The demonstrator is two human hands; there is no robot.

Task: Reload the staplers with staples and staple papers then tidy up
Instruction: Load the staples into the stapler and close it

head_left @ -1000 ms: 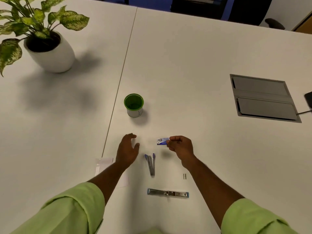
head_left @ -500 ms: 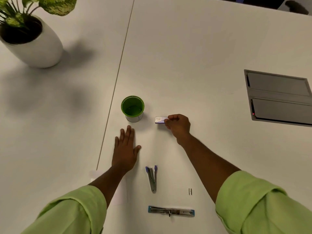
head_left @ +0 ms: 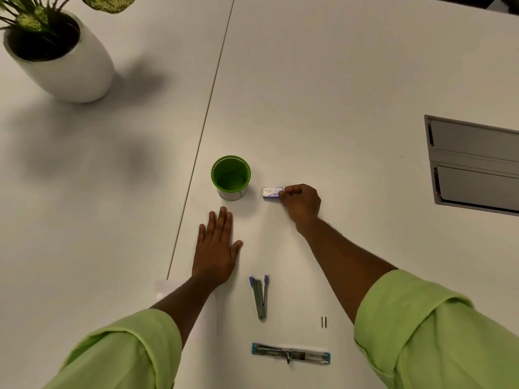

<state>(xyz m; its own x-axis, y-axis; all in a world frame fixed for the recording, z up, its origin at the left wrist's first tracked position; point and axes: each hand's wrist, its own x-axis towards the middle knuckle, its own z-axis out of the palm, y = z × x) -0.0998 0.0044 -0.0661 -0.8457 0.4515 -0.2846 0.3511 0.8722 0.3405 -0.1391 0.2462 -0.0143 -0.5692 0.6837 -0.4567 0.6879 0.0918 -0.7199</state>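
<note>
Head view, looking down on a white surface (head_left: 323,88) with a seam running from the top toward the lower left. Far left, top corner: a white pot (head_left: 67,66) with a leafy plant, well apart from everything else. Lower left: sheets of white paper (head_left: 206,315) lie flat, partly under the left forearm in a light green sleeve. The left hand (head_left: 216,248) is spread, palm down, flat on the surface just right of the seam, holding nothing. Just beyond its fingertips stands a green cup (head_left: 230,176), upright, mouth open, inside appears empty. Right of the cup, apart from it, a small staple box (head_left: 272,192) rests on the surface. The right hand (head_left: 302,204) is curled, thumb and fingertips pinching the box's right end. Nearer the body, between the two forearms: a small stapler (head_left: 260,297) with purple tips, hinged open in a narrow V, lying lengthwise. Right of it, two short staple strips (head_left: 323,322) lie side by side, close to the right forearm. Nearest the body, a second stapler (head_left: 290,356) with blue ends, opened out flat, lies crosswise. Far right: a grey recessed panel (head_left: 474,164) set into the surface, well apart from the hands.
</note>
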